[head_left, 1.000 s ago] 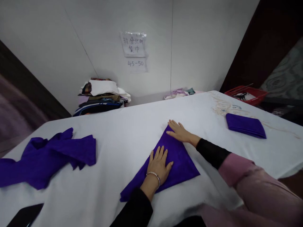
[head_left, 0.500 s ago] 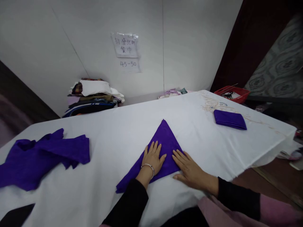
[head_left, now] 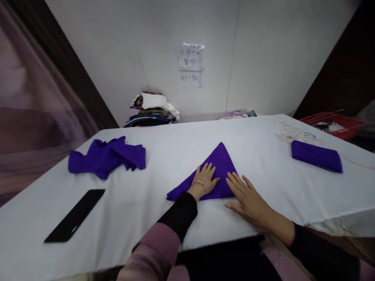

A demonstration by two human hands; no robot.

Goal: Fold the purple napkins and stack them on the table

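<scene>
A purple cloth napkin [head_left: 222, 162], folded into a triangle, lies on the white tablecloth with its point toward the wall. My left hand [head_left: 206, 178] rests flat on its middle, fingers spread, a bracelet at the wrist. Over the napkin's right edge is my right hand [head_left: 244, 197], open, fingertips at the cloth and thumb held apart. Part of the triangle is hidden under my hands. Off to the left lies a heap of crumpled purple cloth [head_left: 107, 156]. A neatly folded purple cloth [head_left: 316, 155] sits at the right.
A flat black shiny object [head_left: 74, 216] lies at the table's left front. Stacked folded clothes [head_left: 154, 111] stand behind the white tablecloth [head_left: 158, 222], with more fabric [head_left: 236, 114] beyond its far edge. A red basket [head_left: 336, 123] is at back right. Handwritten paper [head_left: 190, 64] hangs on the wall.
The view has turned left, bringing the whole black object into sight. My left hand stays flat on the triangular napkin; my right hand remains open at its right edge.
</scene>
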